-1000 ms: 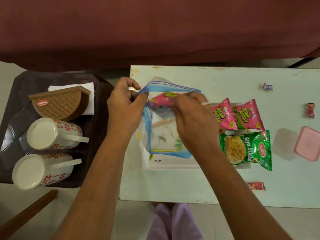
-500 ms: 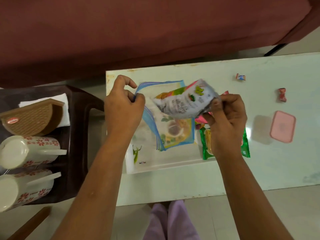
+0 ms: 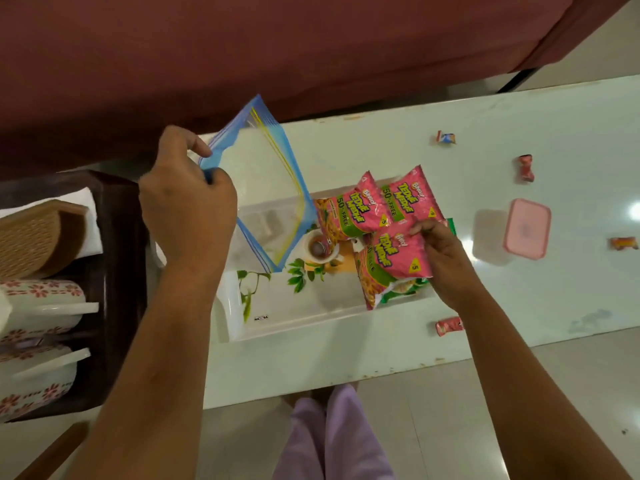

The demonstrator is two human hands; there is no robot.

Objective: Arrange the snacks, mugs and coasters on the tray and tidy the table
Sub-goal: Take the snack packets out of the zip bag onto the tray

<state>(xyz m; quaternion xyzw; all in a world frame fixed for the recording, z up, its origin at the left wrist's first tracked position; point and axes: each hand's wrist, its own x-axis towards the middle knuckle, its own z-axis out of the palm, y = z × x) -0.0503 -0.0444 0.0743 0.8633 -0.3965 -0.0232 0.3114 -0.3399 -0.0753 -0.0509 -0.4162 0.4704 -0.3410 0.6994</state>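
Note:
A white tray (image 3: pixel 277 332) with a leaf and teacup print lies on the pale table (image 3: pixel 381 140). My left hand (image 3: pixel 188 206) pinches the rim of a clear zip bag (image 3: pixel 266 174) with blue edges, held up over the tray's left part; it looks empty. My right hand (image 3: pixel 441 254) grips a pink snack packet (image 3: pixel 394 258) lying on the tray's right end. Two more pink packets (image 3: pixel 353 211) (image 3: pixel 410 197) lie beside it. A green packet (image 3: pixel 398 292) shows beneath. Two flowered white mugs (image 3: pixel 41 303) (image 3: pixel 38 379) lie at the left.
A dark stool or side table (image 3: pixel 117 271) at the left carries the mugs, a brown woven coaster holder (image 3: pixel 38 233) and a white napkin. On the table lie a pink-lidded box (image 3: pixel 526 228) and several wrapped candies (image 3: pixel 445 137) (image 3: pixel 525 168) (image 3: pixel 449 326). Maroon fabric (image 3: pixel 277 46) fills the far side.
The right hand drew a snack packet out of the zip bag and lowered it onto the tray by the other pink packets. The left hand lifted the bag up and left.

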